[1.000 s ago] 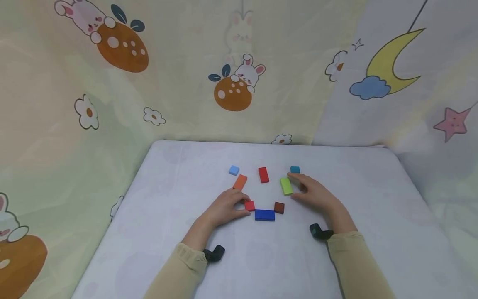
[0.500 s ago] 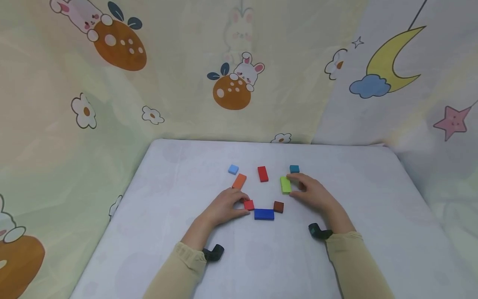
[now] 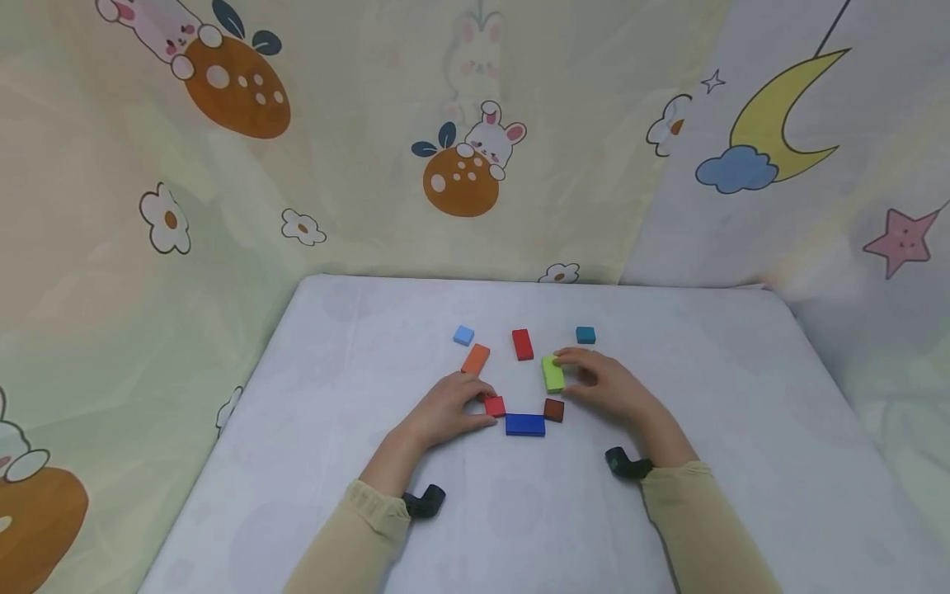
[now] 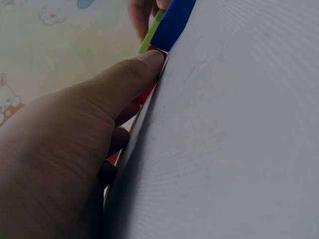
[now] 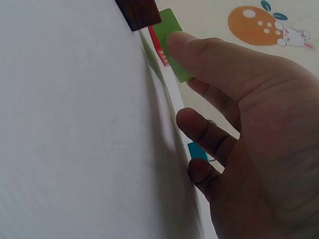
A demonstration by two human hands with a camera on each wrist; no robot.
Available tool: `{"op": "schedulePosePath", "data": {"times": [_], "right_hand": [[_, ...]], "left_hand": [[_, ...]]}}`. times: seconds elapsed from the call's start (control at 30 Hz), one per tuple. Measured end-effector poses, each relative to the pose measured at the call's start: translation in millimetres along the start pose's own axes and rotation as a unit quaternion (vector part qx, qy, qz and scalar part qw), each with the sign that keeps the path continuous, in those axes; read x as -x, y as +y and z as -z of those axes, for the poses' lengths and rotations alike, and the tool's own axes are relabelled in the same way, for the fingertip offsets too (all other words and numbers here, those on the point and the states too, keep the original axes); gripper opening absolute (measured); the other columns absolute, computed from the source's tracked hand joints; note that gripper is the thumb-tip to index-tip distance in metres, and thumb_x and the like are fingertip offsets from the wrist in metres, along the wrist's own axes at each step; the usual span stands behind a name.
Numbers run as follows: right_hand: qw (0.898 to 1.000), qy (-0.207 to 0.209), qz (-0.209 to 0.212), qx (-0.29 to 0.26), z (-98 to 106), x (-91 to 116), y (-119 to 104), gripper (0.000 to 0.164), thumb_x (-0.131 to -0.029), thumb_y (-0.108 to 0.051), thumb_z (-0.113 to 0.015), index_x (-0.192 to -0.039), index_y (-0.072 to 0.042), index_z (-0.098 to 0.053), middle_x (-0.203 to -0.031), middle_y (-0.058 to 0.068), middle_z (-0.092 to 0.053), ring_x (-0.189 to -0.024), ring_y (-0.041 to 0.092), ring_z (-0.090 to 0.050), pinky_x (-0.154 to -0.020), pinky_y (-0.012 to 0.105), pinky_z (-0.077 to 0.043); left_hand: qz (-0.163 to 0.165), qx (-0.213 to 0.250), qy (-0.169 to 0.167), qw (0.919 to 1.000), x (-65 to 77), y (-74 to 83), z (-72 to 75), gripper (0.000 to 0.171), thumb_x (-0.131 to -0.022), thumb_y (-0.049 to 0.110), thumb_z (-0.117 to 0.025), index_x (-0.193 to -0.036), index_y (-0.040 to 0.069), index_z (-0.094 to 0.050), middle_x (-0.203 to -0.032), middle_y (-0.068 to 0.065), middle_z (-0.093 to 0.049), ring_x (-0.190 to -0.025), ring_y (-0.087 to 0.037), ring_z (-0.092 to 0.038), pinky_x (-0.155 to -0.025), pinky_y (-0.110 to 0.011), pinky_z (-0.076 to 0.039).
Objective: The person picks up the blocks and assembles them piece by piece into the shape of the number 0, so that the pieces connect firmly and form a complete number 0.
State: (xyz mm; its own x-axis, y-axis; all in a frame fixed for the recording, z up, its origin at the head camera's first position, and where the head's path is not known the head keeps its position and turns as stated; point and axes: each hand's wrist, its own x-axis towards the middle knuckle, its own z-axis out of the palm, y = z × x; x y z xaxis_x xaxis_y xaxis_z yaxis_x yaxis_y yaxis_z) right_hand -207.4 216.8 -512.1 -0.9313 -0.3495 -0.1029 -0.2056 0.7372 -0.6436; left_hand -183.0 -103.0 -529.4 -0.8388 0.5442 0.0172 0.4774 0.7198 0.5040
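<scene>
Fingers (image 3: 581,357) partly hide green block (image 3: 552,377).

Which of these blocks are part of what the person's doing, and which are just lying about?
In use:
small red block, pinched by the left hand
green block, pinched by the right hand

Lying unheld, though perhaps part of it too:
dark blue block
brown block
orange block
long red block
light blue block
teal block

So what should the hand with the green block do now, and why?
I'd maybe lower the lime-green block just beyond the small brown block: the right hand pinches it near that spot, and in the right wrist view it looks raised off the tabletop.
</scene>
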Motion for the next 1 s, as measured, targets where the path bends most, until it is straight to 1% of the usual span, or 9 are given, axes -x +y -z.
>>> {"op": "schedulePosePath", "data": {"times": [0.1, 0.2, 0.53, 0.87, 1.0], "right_hand": [[1.0, -0.005, 0.003, 0.011, -2.9, -1.2, -1.2, 0.054, -0.087, -0.032, -0.075, -0.137, -0.033, -0.055, -0.148, -0.004, -0.049, -0.13, 0.025, -0.051, -0.104, 0.049, -0.048], [1.0, -0.008, 0.004, 0.02, -4.8, -1.9, -1.0, 0.053, -0.088, -0.032, -0.075, -0.137, -0.033, -0.056, -0.148, -0.005, -0.049, -0.128, 0.024, -0.052, -0.104, 0.049, -0.048], [0.999, -0.018, 0.017, 0.04, -5.7, -1.9, -0.6, 0.05, -0.089, -0.032, -0.074, -0.136, -0.031, -0.058, -0.148, -0.004, -0.05, -0.132, 0.025, -0.048, -0.106, 0.053, -0.045], [0.999, -0.018, 0.026, 0.044, -6.3, -1.8, 0.5, 0.05, -0.089, -0.029, -0.073, -0.137, -0.029, -0.058, -0.148, -0.002, -0.051, -0.136, 0.028, -0.044, -0.107, 0.056, -0.043], [0.999, -0.024, 0.017, 0.036, -5.3, -1.6, 0.8, 0.052, -0.088, -0.031, -0.074, -0.137, -0.032, -0.057, -0.149, -0.003, -0.049, -0.138, 0.027, -0.043, -0.107, 0.054, -0.044]], "left_hand": [[0.0, 0.001, -0.001, 1.0, 0.0, 0.1, 0.2, 0.042, -0.085, 0.048, -0.075, -0.121, 0.029, -0.065, -0.108, 0.014, -0.061, -0.103, -0.005, -0.052, -0.094, -0.031, -0.05], [0.002, 0.001, -0.001, 1.0, 0.1, 0.1, 0.3, 0.042, -0.084, 0.048, -0.075, -0.121, 0.029, -0.065, -0.108, 0.014, -0.06, -0.103, -0.005, -0.052, -0.094, -0.031, -0.05], [-0.001, -0.002, -0.001, 1.0, 0.2, -0.9, 0.1, 0.042, -0.084, 0.049, -0.075, -0.121, 0.03, -0.065, -0.107, 0.014, -0.061, -0.102, -0.005, -0.052, -0.093, -0.03, -0.05], [-0.003, -0.002, 0.001, 1.0, 0.7, -0.6, 0.7, 0.042, -0.084, 0.049, -0.074, -0.12, 0.03, -0.065, -0.107, 0.014, -0.061, -0.102, -0.005, -0.052, -0.093, -0.03, -0.05], [-0.001, 0.001, 0.001, 1.0, 0.7, -0.7, 0.5, 0.042, -0.084, 0.05, -0.074, -0.12, 0.03, -0.065, -0.108, 0.015, -0.061, -0.103, -0.005, -0.053, -0.094, -0.031, -0.05]]}}
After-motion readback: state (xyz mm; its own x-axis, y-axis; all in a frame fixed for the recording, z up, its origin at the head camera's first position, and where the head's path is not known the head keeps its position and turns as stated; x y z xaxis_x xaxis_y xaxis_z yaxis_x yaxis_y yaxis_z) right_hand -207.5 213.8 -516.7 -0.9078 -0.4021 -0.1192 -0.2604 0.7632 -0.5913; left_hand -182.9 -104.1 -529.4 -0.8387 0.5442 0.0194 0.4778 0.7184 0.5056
